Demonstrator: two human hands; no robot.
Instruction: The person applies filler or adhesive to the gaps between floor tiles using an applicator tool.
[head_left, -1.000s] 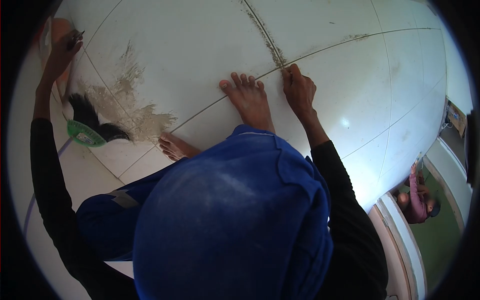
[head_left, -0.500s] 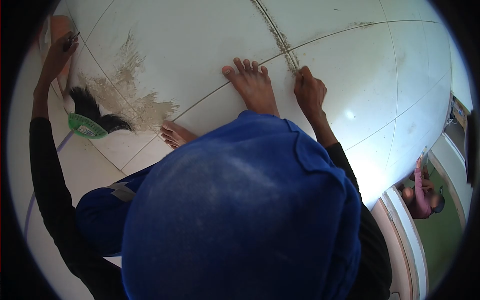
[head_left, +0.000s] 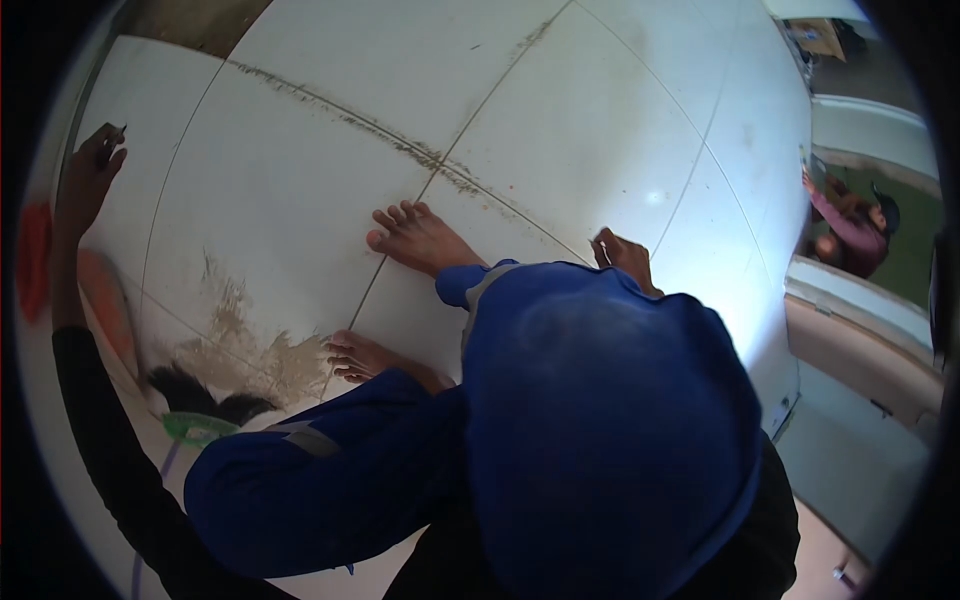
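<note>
My left hand is raised at the far left, fingers closed on a small dark object with a thin tip, its kind unclear. My right hand is low over the white floor tiles, fingers pinched at a tile joint. A small pointed tip shows at those fingers; what it belongs to is hidden in the grip. Brown crumbs lie along this joint on both sides of a crossing. My bare feet rest on the tiles between the hands.
A broom with black bristles and a green head lies at lower left, near a dried brown smear. An orange-red object is beside my left arm. Another person crouches beyond a low wall at right.
The view has turned. My right hand has moved along the joint, farther from the crossing. My left hand has moved away from the orange piece, still holding the small dark object.
</note>
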